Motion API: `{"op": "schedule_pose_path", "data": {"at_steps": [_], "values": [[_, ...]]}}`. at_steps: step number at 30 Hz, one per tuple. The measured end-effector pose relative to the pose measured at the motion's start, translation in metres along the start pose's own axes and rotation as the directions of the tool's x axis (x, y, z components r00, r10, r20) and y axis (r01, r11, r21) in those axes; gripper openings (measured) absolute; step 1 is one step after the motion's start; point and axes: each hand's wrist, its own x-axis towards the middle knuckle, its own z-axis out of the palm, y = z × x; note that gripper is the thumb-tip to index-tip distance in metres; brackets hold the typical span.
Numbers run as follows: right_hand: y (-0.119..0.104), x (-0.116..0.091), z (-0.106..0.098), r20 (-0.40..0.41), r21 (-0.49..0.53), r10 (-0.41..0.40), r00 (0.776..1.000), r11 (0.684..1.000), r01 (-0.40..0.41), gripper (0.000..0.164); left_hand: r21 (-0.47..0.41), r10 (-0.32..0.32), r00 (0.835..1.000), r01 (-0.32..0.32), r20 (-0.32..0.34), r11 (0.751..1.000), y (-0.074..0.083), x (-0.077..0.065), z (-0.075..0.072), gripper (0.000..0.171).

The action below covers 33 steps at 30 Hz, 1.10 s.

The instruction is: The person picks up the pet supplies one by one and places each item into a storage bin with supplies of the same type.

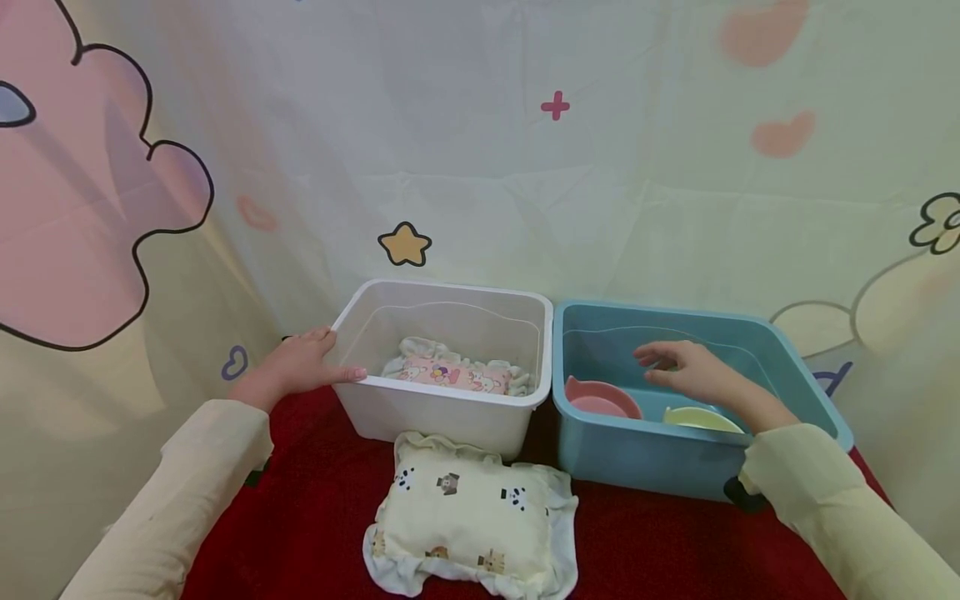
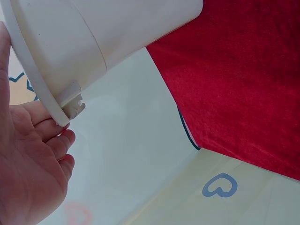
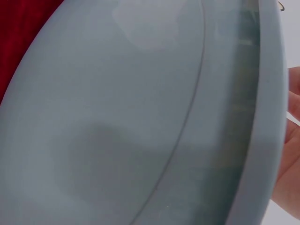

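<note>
My left hand (image 1: 300,362) rests at the near left corner of a white plastic bin (image 1: 442,417), thumb and fingers touching its rim. In the left wrist view, the fingers of that hand (image 2: 35,154) bend loosely beside the rim. Inside the bin lies a pink printed pillow (image 1: 457,373) with white ruffles. My right hand (image 1: 693,371) hovers over a blue bin (image 1: 645,454), fingers loosely bent and holding nothing. Below it in the bin are a pink dish (image 1: 603,400) and a pale yellow dish (image 1: 703,419), partly hidden by the front wall.
A cream pillow (image 1: 468,512) with animal prints and a ruffled edge lies in front of the bins on a red cloth (image 1: 315,500). The bins stand side by side, close to a pale printed curtain (image 1: 480,192) behind.
</note>
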Motion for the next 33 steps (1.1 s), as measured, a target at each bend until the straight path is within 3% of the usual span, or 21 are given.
{"op": "schedule_pose_path", "data": {"at_steps": [33], "values": [[-0.012,-0.013,0.011,0.058,0.016,-0.012,0.998,1.000,0.011,0.040,0.024,0.027,1.000,-0.027,-0.007,0.999,-0.001,0.000,-0.001,0.099]]}}
